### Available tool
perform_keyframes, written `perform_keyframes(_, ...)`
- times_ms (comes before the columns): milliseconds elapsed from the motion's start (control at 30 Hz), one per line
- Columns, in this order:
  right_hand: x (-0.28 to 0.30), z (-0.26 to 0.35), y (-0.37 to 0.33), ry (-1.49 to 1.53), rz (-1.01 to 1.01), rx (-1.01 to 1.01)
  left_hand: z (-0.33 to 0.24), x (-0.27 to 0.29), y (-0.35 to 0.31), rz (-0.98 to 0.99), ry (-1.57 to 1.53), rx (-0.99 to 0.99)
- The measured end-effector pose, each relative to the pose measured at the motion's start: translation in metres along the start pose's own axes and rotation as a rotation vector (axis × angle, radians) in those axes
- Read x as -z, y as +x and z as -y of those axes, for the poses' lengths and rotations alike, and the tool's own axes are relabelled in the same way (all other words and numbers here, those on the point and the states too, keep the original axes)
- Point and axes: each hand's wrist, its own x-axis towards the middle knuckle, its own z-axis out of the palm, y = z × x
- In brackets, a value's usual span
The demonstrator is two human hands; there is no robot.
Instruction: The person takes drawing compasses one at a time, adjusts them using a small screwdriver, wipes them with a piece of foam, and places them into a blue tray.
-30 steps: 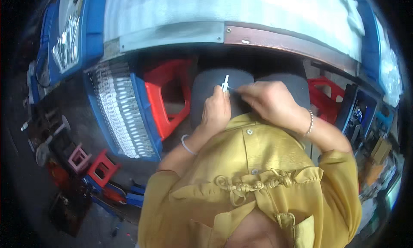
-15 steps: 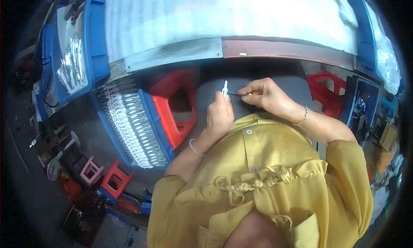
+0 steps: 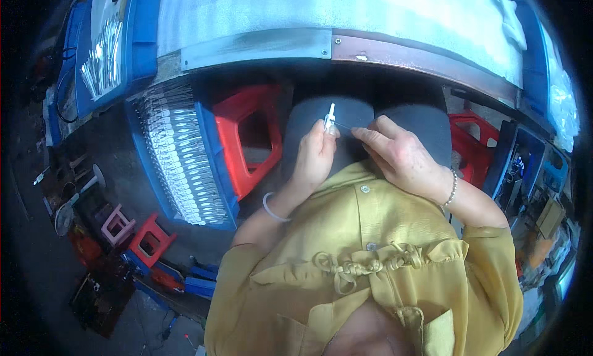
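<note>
Above my lap, the thumb and fingers of my left hand (image 3: pixel 315 152) pinch a small white plastic piece (image 3: pixel 330 116) with a narrow tip pointing up and away from me. From its side a thin wire-like strand (image 3: pixel 343 126) runs across to the fingertips of my right hand (image 3: pixel 404 158). That hand is closed with its back turned up, so its thumb is mostly hidden. The strand is too fine to tell its exact kind.
A white-topped workbench (image 3: pixel 259 47) spans the far side. On the left, a blue crate (image 3: pixel 216 164) holds rows of white oval-headed pieces, beside a red stool (image 3: pixel 272 118). Another blue bin (image 3: pixel 143 53) contains thin white sticks. A second red stool (image 3: pixel 472 143) stands right.
My right hand has turned its back upward, and the yellow bit at its fingers no longer shows. My left hand still pinches the white piece. The bench edge sits higher in view.
</note>
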Motion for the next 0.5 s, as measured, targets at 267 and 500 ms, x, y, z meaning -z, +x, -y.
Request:
perform_keyframes(267,-0.008,-0.018,0.006,0.666,-0.03,-0.4,-0.002,-0.011,0.0,-0.148,0.254,-0.283)
perform_keyframes(500,-0.02,-0.029,0.014,0.565,-0.123,-0.378,-0.006,-0.017,-0.001,-0.15,0.462,-0.152)
